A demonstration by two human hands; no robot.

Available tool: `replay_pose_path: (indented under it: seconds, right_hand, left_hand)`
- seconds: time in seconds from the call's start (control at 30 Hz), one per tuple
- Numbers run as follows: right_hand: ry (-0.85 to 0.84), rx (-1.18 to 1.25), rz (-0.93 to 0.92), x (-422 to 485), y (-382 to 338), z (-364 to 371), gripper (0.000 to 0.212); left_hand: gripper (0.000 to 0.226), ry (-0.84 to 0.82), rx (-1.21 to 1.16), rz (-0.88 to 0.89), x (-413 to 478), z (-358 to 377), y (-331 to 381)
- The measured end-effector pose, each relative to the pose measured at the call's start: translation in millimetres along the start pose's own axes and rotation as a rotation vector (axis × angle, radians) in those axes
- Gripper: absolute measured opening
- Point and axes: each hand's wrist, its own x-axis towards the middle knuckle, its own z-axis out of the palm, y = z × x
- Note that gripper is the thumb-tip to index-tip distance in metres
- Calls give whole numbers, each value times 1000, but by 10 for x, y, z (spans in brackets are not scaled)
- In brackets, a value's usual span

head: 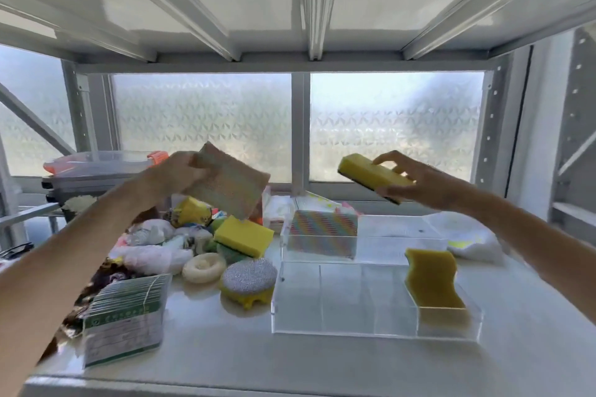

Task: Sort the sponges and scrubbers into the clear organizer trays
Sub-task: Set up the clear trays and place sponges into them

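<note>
Two sponges sit sorted in the clear trays (374, 329) below the right hand (416, 180); several wait in the pile (206, 245) under the left hand (174, 176); left grips a woven sponge (229, 180), right pinches a yellow sponge (371, 176), both raised.

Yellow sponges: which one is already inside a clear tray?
The wavy-edged yellow sponge, leaning in the right compartment of the front clear tray. The others are either in the right hand or on the loose pile.
</note>
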Motion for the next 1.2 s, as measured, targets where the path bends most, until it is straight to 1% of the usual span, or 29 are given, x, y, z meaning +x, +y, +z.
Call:
replay_pose_path:
  seconds: [0.07, 0.1, 0.2, 0.27, 0.3, 0.33, 0.37, 0.4, 0.43, 0.47, 0.5, 0.53, 0.57, 0.6, 0.63, 0.67, 0.7, 0.73, 0.8, 0.9, 0.97, 1.03, 1.07, 1.1, 1.17, 1.2]
  right_hand:
    - [-33, -57, 69, -51, 295, -117, 53]
    - [-52, -67, 87, -78, 394, -116, 56]
    - [-98, -15, 107, -112, 589, 28, 56]
    - [-167, -5, 108, -99, 644, 157, 49]
    - [-231, -6, 123, -88, 645, 211, 44]
    - [-312, -14, 153, -72, 641, 253, 40]
    - [-398, -24, 187, -69, 627, 282, 39]
    - [-460, -38, 219, -64, 611, 295, 43]
    - [-484, -54, 227, -57, 591, 292, 50]
    - [-460, -73, 210, -37, 567, 278, 58]
    - [-392, -90, 170, -12, 516, 255, 66]
    - [-301, -98, 123, 28, 432, 235, 67]
    - [-202, -80, 76, 88, 332, 227, 60]
    - [-115, -36, 22, 172, 218, 243, 48]
    - [-61, 14, -34, 270, 70, 292, 36]
    - [-47, 50, -85, 376, -99, 380, 28]
    - [-72, 63, -130, 469, -284, 497, 24]
    - [-118, 61, -167, 569, -465, 647, 24]
    - [-201, 23, -207, 787, -781, 1021, 31]
    - [-286, -169, -236, 1063, -1168, 1620, 43]
    - [-348, -332, -214, 1182, -1327, 1961, 59]
    - [-416, -462, -131, 1262, -1372, 2240, 74]
    - [-430, -522, -101, 1284, -1359, 2336, 77]
    - [-427, -565, -85, 1287, -1334, 2395, 76]
    - [-396, -573, -64, 1288, -1267, 2422, 73]
    - [-381, -549, -65, 1282, -1249, 2408, 73]
  left_hand:
    - [28, -11, -151, 21, 93, 247, 330]
    - [33, -15, -188, 26, 131, 428, 425]
    - [49, 18, -212, -13, 206, 1110, 498]
    - [60, -8, -122, -24, 225, 1493, 392]
    - [60, -39, -41, -19, 220, 1629, 341]
    - [54, -69, 47, -12, 200, 1717, 294]
    - [49, -97, 126, -3, 187, 1773, 248]
    - [47, -111, 202, 13, 182, 1808, 214]
    - [49, -122, 268, 31, 187, 1813, 195]
    - [54, -119, 334, 63, 186, 1771, 192]
    - [58, -113, 388, 90, 199, 1683, 170]
    - [60, -90, 416, 97, 210, 1552, 159]
    - [60, -58, 413, 78, 231, 1390, 122]
    - [56, -30, 404, 47, 257, 1203, 69]
    - [50, -14, 398, 8, 253, 1006, -4]
    - [42, -24, 416, -32, 225, 821, -104]
    - [37, -63, 450, -78, 188, 666, -228]
    - [37, -124, 494, -123, 116, 548, -333]
    - [48, -238, 562, -192, -50, 450, -515]
    - [71, -268, 653, -203, -159, 466, -690]
    - [73, -307, 632, -253, -124, 485, -793]
    - [65, -378, 595, -300, -108, 507, -883]
    - [65, -416, 548, -317, -95, 538, -950]
    - [70, -433, 481, -345, -89, 564, -1028]
    - [79, -436, 382, -394, -98, 604, -1120]
    - [78, -431, 364, -388, -85, 613, -1162]
